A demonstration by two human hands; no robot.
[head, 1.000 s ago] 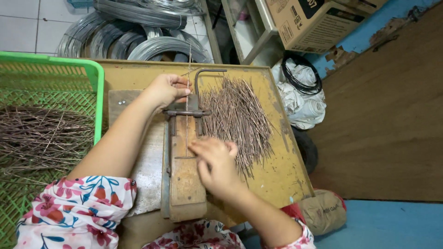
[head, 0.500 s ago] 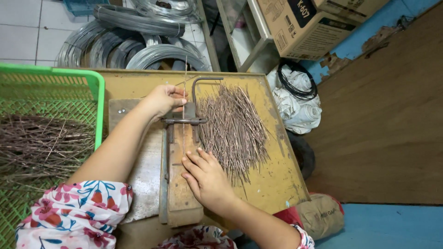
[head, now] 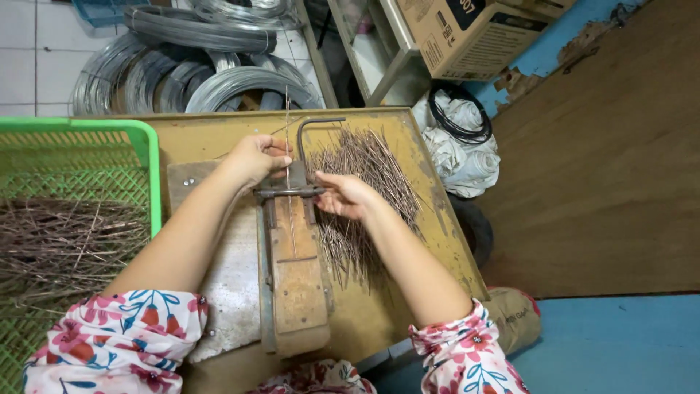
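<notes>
Wire (head: 289, 146) lies along the wooden jig (head: 293, 255) – left hand (head: 257, 157) fingers pinch it near the bending lever (head: 315, 131). Right hand (head: 343, 195) fingers rest loosely curled, empty, beside the cut-wire pile (head: 379, 175) on the table (head: 219, 135) – within reach.

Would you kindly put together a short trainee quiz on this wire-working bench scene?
1. True or false: the left hand rests on the green crate.
2. Where does the pile of cut wire pieces lie: A) left of the wooden jig, B) right of it, C) on the floor?
3. Fill in: behind the worktable lie coils of ____.

Key
1. False; it holds a thin wire at the jig.
2. B; the right hand is beside it.
3. Wire.
</notes>
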